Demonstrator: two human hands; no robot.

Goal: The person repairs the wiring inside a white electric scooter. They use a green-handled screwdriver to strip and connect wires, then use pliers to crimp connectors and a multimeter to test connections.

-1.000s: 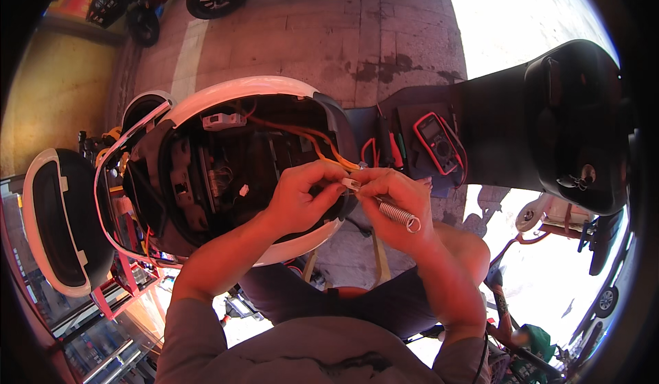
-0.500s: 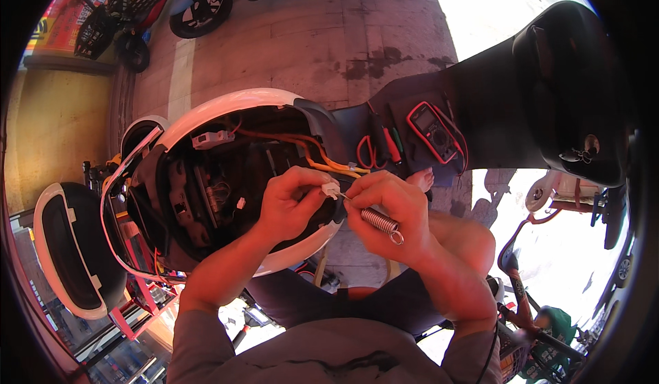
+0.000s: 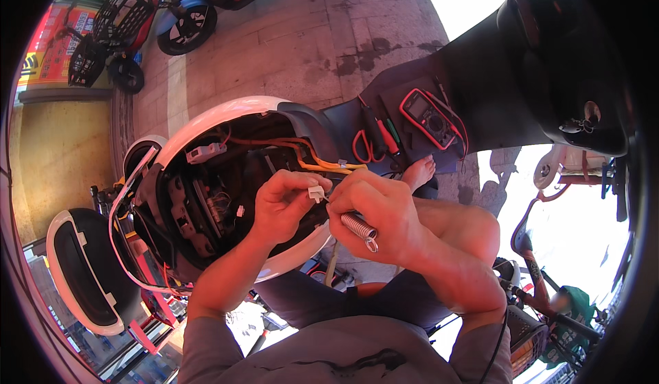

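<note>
Between the thumb and fingers of my left hand [image 3: 280,205] is a small white plastic connector [image 3: 316,193]. My right hand [image 3: 377,212] is closed round a metal coil spring [image 3: 359,227], its looped end sticking out below the fingers. The fingertips of that hand are close beside the connector. Whether anything thin reaches into the connector is too small to tell. Both hands are above the open body of a scooter [image 3: 226,104], with its white rim, inner wiring and orange cables [image 3: 309,154] under and beyond them. A second small white plug [image 3: 240,211] hangs inside the cavity.
On the dark footboard to the right lie a red multimeter [image 3: 431,119], red-handled scissors [image 3: 367,149] and a screwdriver [image 3: 388,135]. A white-edged seat or lid [image 3: 89,270] stands at the left. Another scooter's wheel [image 3: 187,30] is at the far left.
The view has shifted slightly. Both hands stay close together, and the connector has turned a little in my left fingers. Each hand keeps its hold.
</note>
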